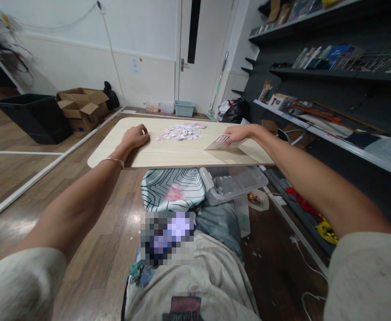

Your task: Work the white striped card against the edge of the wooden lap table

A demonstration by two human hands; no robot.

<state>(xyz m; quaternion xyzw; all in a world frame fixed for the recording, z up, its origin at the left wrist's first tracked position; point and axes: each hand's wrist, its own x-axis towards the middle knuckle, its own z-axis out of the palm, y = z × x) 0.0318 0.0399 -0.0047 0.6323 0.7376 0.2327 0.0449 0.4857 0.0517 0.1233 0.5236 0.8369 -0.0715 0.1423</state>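
Note:
A light wooden tabletop (168, 154) stretches across in front of me. My left hand (135, 136) rests on its left part, fingers curled inward; what they hold, if anything, is hidden. To the right of that hand lies a loose pile of small white and pinkish paper-like pieces (183, 131). My right hand (239, 133) is closed on a thin white flat piece with slots (217, 142), which is tilted with its lower edge at the tabletop. This piece is right of the pile and apart from it.
Below the table are a patterned cloth-like surface (172, 189) and a clear plastic bin (237, 183). A pixelated phone-like object (168, 236) lies near my lap. A black bin (35, 118) and cardboard boxes (81, 107) stand left; dark shelves (332, 73) line the right.

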